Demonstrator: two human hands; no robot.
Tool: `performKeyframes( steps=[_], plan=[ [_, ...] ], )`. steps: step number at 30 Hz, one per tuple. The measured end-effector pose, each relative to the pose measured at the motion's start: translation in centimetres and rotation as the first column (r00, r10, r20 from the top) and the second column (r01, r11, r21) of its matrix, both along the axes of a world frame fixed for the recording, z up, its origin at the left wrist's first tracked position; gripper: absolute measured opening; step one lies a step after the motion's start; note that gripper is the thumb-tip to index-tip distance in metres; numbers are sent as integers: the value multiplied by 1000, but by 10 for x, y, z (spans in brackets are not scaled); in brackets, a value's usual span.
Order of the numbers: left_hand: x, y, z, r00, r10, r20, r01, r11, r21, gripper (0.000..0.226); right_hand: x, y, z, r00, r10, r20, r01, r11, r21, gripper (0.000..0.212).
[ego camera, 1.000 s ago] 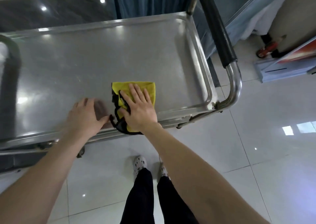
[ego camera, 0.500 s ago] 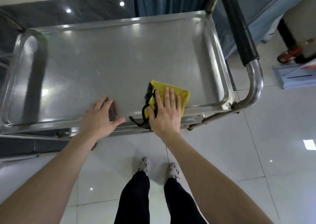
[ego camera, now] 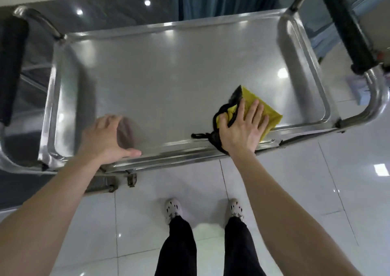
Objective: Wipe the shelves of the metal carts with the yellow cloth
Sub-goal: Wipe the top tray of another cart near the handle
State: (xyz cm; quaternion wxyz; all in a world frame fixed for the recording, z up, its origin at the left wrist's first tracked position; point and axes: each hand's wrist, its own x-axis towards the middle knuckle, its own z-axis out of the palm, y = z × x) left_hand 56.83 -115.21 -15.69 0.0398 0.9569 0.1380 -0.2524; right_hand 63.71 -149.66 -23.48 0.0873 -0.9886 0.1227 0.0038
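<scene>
On the top shelf (ego camera: pixel 168 75) of the metal cart (ego camera: pixel 377 98), right against the near rim (ego camera: pixel 179 151) and toward that rim's right end, the yellow cloth (ego camera: pixel 269 112) lies flat under the right hand (ego camera: pixel 242 128). That hand has its fingers straight and spread and the palm pressing down, gripping nothing. Further left along the same rim the left hand (ego camera: pixel 105 136) rests on the steel with loose fingers and the thumb out along the rim, holding nothing; it is a bit blurred. Risks: the cloth's lower corner sits at the rim and a black loop (ego camera: pixel 198 136) trails just inside it. A stroke toward the body could drag the cloth over the rim to the floor, or catch the loop on the lip. A flat palm with no grip may let the cloth bunch or slip out. A hard push could shift the cart, since the left hand seems to brace it only lightly. The cloth is bright yellow, folded to a rough rectangle, with black edging bunched near the thumb. It looks soft; I cannot tell whether it is wet or dry.
</scene>
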Motion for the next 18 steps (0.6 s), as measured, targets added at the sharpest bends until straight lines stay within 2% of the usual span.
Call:
performKeyframes(
  steps=[1,3,5,7,9,12,14,16,17,18],
  plan=[
    [-3,8,-5,1000,0,3,0,1000,-6,152,-5,41,2,1000,22,3,-22,1000,12,86],
    [-7,19,-13,999,19,49,-17,999,-35,157,-18,128,0,967,254,-9,-253,967,41,84],
    [-6,22,-15,998,-6,69,8,999,-32,150,-28,187,0,837,548,-14,-545,835,75,79],
    [-4,19,-9,998,-16,57,17,1000,-20,142,-28,194,-2,712,702,16,-701,709,78,73],
    [-2,15,0,999,-14,31,15,999,-32,145,-23,160,-8,690,720,75,-724,686,76,68],
    [-1,10,9,1000,-11,18,12,998,-59,143,-2,67,-7,826,563,22,-563,825,50,71],
    [1,11,10,1000,-20,20,21,998,-54,138,23,25,-5,959,283,-11,-283,958,35,79],
    [3,12,10,999,-33,31,34,999,-27,133,49,36,-1,999,-43,-30,44,998,34,87],
    [3,12,10,999,-36,31,37,999,-14,132,57,61,-1,991,-128,-32,129,991,30,89],
    [2,12,9,999,-34,29,34,999,-5,132,60,93,-1,995,-100,-27,101,995,24,89]
  ],
)
